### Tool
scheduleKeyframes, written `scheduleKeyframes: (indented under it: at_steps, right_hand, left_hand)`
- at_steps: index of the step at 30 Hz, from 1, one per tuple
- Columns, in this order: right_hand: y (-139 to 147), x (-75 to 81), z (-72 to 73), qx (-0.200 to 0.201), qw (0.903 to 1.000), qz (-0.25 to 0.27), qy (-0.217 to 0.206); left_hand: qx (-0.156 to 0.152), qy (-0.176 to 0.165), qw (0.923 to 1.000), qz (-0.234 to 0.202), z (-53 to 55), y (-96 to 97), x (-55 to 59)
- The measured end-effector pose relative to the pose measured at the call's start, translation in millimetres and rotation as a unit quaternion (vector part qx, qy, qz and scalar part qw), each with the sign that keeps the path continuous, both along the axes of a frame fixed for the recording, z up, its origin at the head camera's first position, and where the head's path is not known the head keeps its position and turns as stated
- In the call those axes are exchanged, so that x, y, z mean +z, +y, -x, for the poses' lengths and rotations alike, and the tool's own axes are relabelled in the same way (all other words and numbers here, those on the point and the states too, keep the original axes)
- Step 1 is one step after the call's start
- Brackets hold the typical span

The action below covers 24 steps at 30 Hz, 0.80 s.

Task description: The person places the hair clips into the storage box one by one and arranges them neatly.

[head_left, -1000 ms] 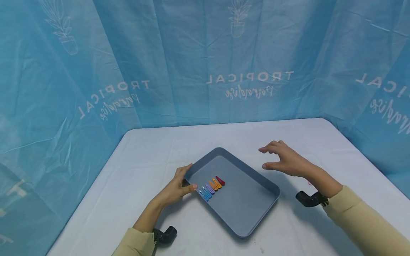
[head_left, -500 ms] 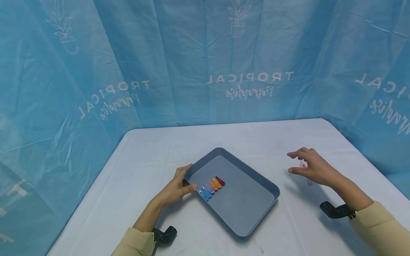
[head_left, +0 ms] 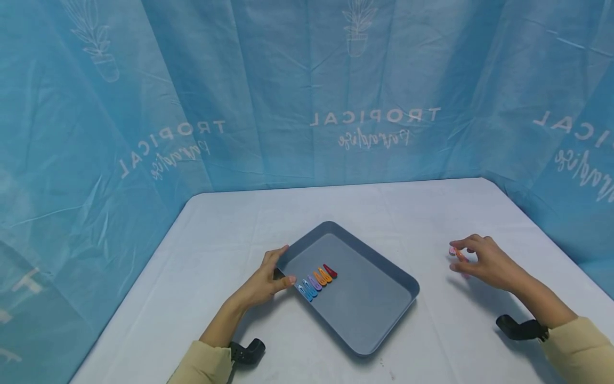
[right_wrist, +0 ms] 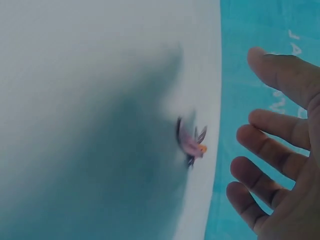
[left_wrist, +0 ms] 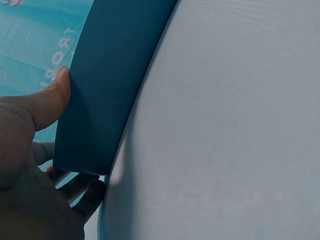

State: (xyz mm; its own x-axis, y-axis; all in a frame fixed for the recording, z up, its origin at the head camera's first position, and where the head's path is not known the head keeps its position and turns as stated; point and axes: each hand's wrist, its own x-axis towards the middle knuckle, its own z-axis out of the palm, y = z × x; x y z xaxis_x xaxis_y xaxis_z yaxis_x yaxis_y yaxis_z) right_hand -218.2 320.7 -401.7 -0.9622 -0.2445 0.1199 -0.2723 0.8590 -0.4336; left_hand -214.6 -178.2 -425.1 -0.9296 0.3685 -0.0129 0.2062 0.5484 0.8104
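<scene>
My left hand [head_left: 263, 282] grips the left corner of a grey-blue rectangular tray [head_left: 371, 298], thumb over the rim and fingers along the outside. In the left wrist view the tray's side wall [left_wrist: 107, 85] lies between thumb and fingers. Inside the tray, near that corner, several snap hair clips lie in a row: blue clips [head_left: 307, 289], a purple clip [head_left: 314, 282], orange clips [head_left: 323, 276] and a red clip [head_left: 330, 271]. My right hand [head_left: 494, 264] hovers with parted fingers over a small pile of pink and orange hair clips [right_wrist: 190, 142] on the table, partly hidden by the fingers in the head view.
A white cloth covers the table [head_left: 230, 234]. Blue printed curtains [head_left: 288, 80] hang along its back and sides. Each wrist wears a black camera mount, the left mount [head_left: 248, 352] near the tray's front left and the right mount [head_left: 520, 327] above the table.
My right hand has moved right and down, away from the tray to the clip pile, its thumb and fingers drawing nearer each other. The left hand and tray have stayed in place.
</scene>
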Motion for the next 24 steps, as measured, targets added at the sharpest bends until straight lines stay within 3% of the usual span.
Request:
scheduleKeyframes:
  at_steps: [24]
  right_hand:
    - [18,-18.8,-2.6,-0.025,0.9989,-0.028,-0.028]
  left_hand:
    - [0.003,0.001,1.0000,0.000,-0.5,-0.2,-0.8]
